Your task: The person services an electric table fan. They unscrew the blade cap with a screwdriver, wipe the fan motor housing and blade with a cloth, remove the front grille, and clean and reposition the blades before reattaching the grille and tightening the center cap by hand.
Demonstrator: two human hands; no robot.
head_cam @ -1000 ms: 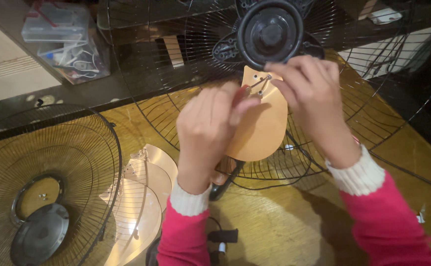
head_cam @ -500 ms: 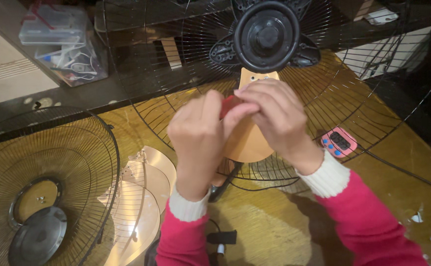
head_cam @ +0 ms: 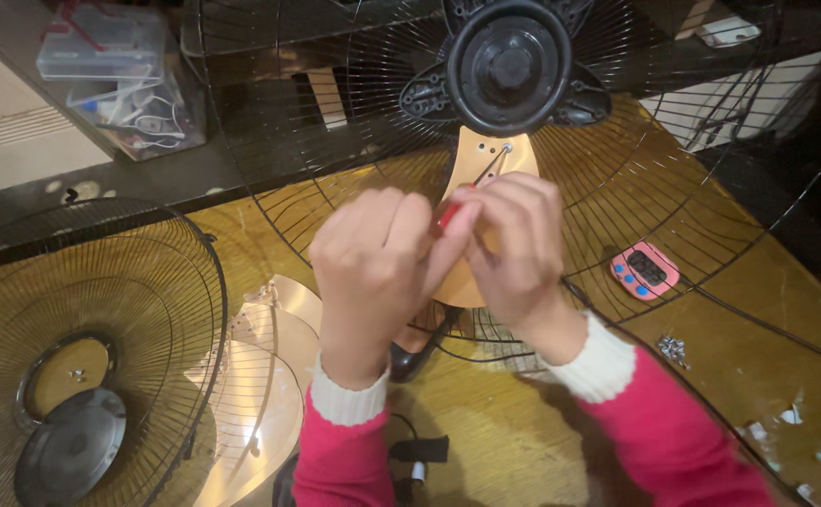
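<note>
**Carefully now — thin gold blade, small screwdriver**

Your left hand and right hand are pressed together, both closed on a slim red-handled screwdriver whose tip meets a hole near the top of the gold-coloured, paddle-shaped plastic fan blade. That blade stands just below the black round motor hub, against the black wire fan guard. It looks light, thin and smooth — likely to flex, so grip its edges near the hub end. Against a second ago, your hands have closed up and the pink digital timer on the bench now shows.
</note>
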